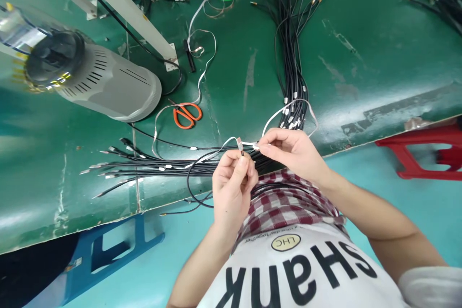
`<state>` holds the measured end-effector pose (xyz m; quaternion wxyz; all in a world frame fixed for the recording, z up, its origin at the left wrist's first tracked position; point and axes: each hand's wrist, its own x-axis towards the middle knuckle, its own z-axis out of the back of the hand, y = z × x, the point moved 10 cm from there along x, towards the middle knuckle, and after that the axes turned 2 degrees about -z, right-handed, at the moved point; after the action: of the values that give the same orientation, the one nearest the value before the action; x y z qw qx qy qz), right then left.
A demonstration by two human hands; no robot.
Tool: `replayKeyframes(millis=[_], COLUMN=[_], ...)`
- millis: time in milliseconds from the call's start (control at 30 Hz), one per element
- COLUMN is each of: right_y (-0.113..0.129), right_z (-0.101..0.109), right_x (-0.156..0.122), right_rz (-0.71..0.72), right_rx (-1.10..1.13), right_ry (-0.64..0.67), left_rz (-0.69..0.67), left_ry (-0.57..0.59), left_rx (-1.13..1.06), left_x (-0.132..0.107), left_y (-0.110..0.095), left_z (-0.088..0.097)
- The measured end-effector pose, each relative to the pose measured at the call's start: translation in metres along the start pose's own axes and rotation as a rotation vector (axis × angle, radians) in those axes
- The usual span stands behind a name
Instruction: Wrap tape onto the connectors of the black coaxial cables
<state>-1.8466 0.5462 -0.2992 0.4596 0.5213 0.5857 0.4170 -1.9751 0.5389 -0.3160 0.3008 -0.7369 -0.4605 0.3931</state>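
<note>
Green tabletop is filling the background. At left, a gray machine is sitting near orange-handled scissors. Black cables are lying along the near edge. At center, the left hand is pinching a cable tip; just right, the right hand is gripping a white strip. Farther right, a red stool is standing past the near edge.
</note>
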Motion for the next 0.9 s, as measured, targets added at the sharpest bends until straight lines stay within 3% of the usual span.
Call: replayKeyframes(millis=[233,500,633,900], right_y=[0.004,0.025,0.031,0.036], right_z=[-0.001,0.007,-0.002,0.001], right_x=[-0.004,-0.014,-0.011,0.0], right_rz=[0.048,0.206,0.236,0.197], right_rx=[-0.114,-0.298,-0.417,-0.286], right_ry=[-0.008,-0.152,-0.078,0.023], left_rz=[-0.132,-0.093,-0.063,-0.05], left_ry=[-0.08,-0.053,-0.014,0.04], left_rx=[0.109,0.088,0.11,0.231], left_x=[-0.002,-0.004,-0.006,-0.009], left_y=[-0.013,-0.011,-0.007,-0.004], left_z=[0.007,0.003,-0.002,-0.002])
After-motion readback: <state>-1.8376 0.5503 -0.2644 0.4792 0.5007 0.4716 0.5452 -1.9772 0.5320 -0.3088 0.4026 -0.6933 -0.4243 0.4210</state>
